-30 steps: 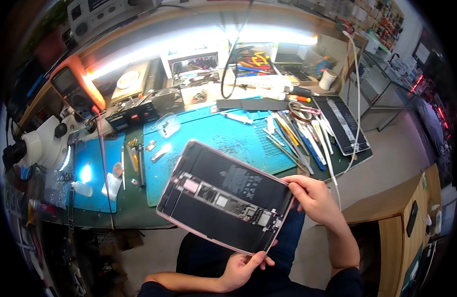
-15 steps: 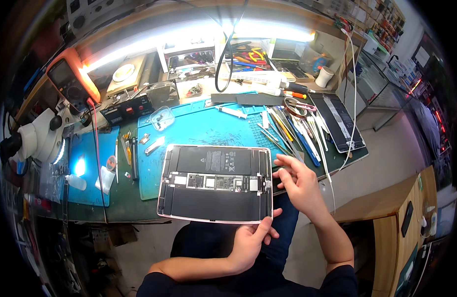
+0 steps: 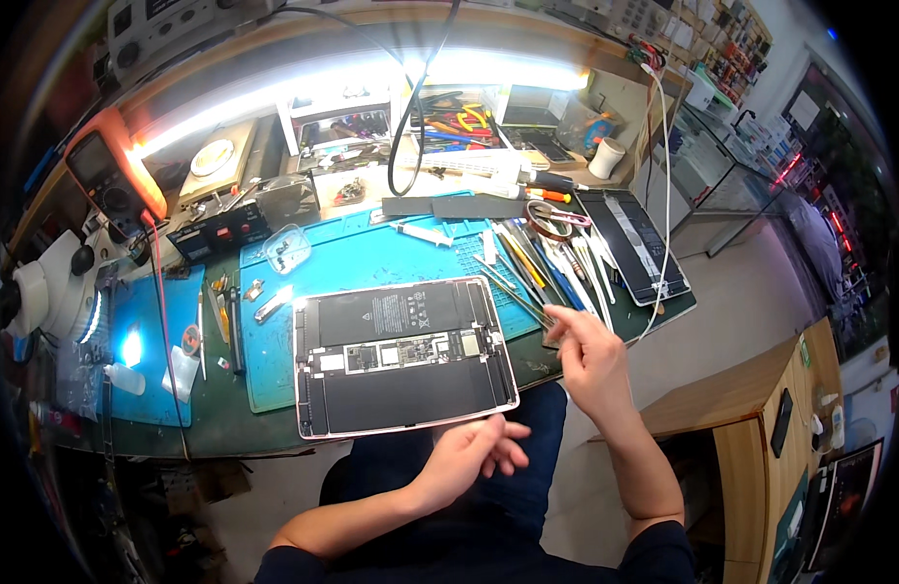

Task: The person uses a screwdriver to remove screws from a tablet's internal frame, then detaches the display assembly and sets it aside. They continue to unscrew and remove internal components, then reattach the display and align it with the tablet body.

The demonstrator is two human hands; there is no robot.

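Observation:
An opened tablet [image 3: 405, 355] lies face-down in front of me, its black batteries and central circuit board exposed within a pale pink frame. It rests across the blue work mat [image 3: 274, 365] and sticks out past the bench's front edge. My left hand [image 3: 469, 456] is just below the tablet's lower right corner, fingers loosely bent and apart, holding nothing. At the right, my right hand [image 3: 590, 365] has thumb and forefinger around the near end of a slender metal tool [image 3: 517, 290]. The fingers partly hide that end, and its exact kind is unclear.
Several pens, picks and brushes [image 3: 571, 268] are bunched right of the mat, beside a second dark tablet part [image 3: 629, 243]. Behind lie a syringe [image 3: 423, 234] and a small clear box [image 3: 287, 250]. An orange multimeter [image 3: 118, 170] leans at left. A white cable [image 3: 665, 195] hangs at right.
My left hand has let go of the tablet's corner and moved slightly down. The tablet now lies lower, onto the bench. My right hand has reached the slender tool's end. The whole view has shifted.

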